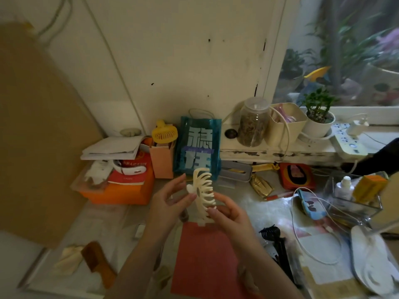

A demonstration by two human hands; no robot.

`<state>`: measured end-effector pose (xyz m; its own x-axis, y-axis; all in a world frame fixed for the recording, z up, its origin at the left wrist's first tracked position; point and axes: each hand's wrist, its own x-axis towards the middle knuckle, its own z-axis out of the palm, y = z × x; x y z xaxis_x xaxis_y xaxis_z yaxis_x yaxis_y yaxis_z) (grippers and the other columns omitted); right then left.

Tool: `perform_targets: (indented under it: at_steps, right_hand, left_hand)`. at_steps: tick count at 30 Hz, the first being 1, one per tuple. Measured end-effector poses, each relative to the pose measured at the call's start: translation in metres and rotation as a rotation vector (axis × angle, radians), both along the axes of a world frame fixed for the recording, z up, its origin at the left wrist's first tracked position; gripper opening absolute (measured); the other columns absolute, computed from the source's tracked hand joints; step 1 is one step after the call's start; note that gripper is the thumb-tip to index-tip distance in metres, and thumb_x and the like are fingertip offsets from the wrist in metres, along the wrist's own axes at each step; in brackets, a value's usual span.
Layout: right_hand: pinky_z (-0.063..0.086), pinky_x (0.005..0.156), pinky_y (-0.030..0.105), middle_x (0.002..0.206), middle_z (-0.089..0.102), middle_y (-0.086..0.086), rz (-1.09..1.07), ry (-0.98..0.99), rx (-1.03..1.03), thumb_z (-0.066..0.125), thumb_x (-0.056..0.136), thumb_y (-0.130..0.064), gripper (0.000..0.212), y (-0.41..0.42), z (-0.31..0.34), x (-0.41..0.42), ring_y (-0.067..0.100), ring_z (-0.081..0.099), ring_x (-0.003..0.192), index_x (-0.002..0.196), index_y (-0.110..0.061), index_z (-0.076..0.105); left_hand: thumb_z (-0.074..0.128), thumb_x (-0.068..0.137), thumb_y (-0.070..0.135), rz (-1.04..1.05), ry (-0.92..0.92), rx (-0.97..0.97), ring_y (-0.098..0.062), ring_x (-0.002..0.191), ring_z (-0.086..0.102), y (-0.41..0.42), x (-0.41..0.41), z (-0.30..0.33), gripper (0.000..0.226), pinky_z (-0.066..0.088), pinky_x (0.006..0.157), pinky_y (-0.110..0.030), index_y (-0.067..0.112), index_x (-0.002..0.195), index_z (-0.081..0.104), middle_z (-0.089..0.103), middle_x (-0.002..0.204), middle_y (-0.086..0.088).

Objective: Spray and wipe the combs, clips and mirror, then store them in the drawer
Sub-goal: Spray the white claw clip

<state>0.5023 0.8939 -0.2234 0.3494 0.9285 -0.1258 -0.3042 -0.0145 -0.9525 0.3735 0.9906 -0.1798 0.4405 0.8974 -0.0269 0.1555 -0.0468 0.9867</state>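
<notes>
Cream claw clip [203, 190] (upright) pinched between left hand [170, 199] and right hand [228, 214].

A single head-worn wide-angle camera looks forward and down at a cluttered desk [254, 203] from close above. It faces the wall [172, 61] behind the desk, with a window [345, 50] at upper right. Both forearms enter from the bottom edge. Frame edges curve.

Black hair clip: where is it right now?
Head view, lower right: the black hair clip lies on the table, to the right of the red sheet and the right hand, just left of the looping white cable.
</notes>
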Motion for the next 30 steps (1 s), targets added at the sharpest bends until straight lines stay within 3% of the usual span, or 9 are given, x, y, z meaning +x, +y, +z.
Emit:
perform_targets:
  at_steps: [4,7,11,16,21,24,27,30]
  right_hand:
    - [0.053,0.079,0.035,0.102,0.072,0.012,0.036,0.032,0.008,0.062,0.081,-0.013,0.04,0.006,0.006,-0.003,0.024,0.068,0.094,0.12,-0.017,0.059]
    - [0.052,0.076,0.03,0.102,0.072,0.009,0.061,0.029,0.008,0.062,0.078,-0.017,0.042,0.013,0.008,-0.007,0.022,0.068,0.094,0.119,-0.018,0.059]
    - [0.055,0.074,0.031,0.102,0.072,0.011,0.083,0.045,0.001,0.064,0.081,-0.013,0.038,0.032,0.008,-0.021,0.025,0.068,0.094,0.118,-0.018,0.06]
    - [0.049,0.092,0.048,0.109,0.07,0.011,0.129,0.017,-0.039,0.066,0.078,-0.019,0.044,0.06,0.001,-0.054,0.034,0.063,0.105,0.122,-0.023,0.058]
    - [0.055,0.082,0.034,0.112,0.067,0.009,-0.023,-0.024,-0.107,0.067,0.08,-0.029,0.055,0.087,-0.015,-0.076,0.029,0.064,0.1,0.132,-0.025,0.049]
    - [0.049,0.07,0.017,0.119,0.059,0.004,-0.193,-0.296,-0.254,0.073,0.078,-0.022,0.062,0.097,-0.041,-0.074,0.014,0.06,0.101,0.134,-0.023,0.046]
    - [0.041,0.082,0.023,0.131,0.051,0.004,-0.225,-0.538,-0.388,0.079,0.073,-0.019,0.075,0.107,-0.073,-0.07,0.012,0.05,0.109,0.138,-0.021,0.042]
    - [0.042,0.095,0.032,0.137,0.048,0.007,-0.194,-0.605,-0.484,0.081,0.07,-0.017,0.08,0.119,-0.094,-0.069,0.02,0.047,0.12,0.14,-0.016,0.04]
  left_hand:
    - [0.068,0.082,0.014,-0.081,-0.035,-0.032,0.004,0.098,0.063,0.006,-0.008,0.003,0.042,0.054,0.075,-0.019,0.035,0.117,0.06,0.069,0.103,0.018]
    - [0.066,0.083,0.012,-0.118,-0.072,-0.052,-0.004,0.1,0.065,0.015,-0.016,0.003,0.04,0.055,0.078,-0.021,0.033,0.117,0.061,0.07,0.107,0.012]
    - [0.066,0.082,0.012,-0.12,-0.111,-0.145,-0.01,0.102,0.065,0.034,-0.034,0.002,0.039,0.056,0.075,-0.025,0.031,0.116,0.064,0.07,0.11,0.006]
    - [0.068,0.08,0.011,-0.085,-0.096,-0.255,-0.012,0.104,0.064,0.064,-0.07,-0.003,0.038,0.055,0.078,-0.029,0.034,0.111,0.067,0.069,0.111,0.007]
    - [0.068,0.079,0.005,0.007,-0.113,-0.39,-0.019,0.103,0.065,0.101,-0.102,-0.01,0.035,0.054,0.078,-0.032,0.026,0.106,0.069,0.07,0.111,0.0]
    - [0.069,0.078,0.006,0.044,-0.1,-0.427,-0.021,0.105,0.064,0.121,-0.117,-0.015,0.033,0.054,0.087,-0.039,0.025,0.105,0.069,0.071,0.109,0.0]
    - [0.068,0.079,0.008,0.055,-0.085,-0.434,-0.023,0.104,0.065,0.133,-0.125,-0.019,0.033,0.053,0.09,-0.043,0.022,0.109,0.069,0.072,0.106,-0.001]
    - [0.068,0.08,0.006,0.057,-0.074,-0.44,-0.022,0.101,0.066,0.142,-0.127,-0.024,0.033,0.053,0.089,-0.043,0.021,0.11,0.068,0.073,0.103,0.0]
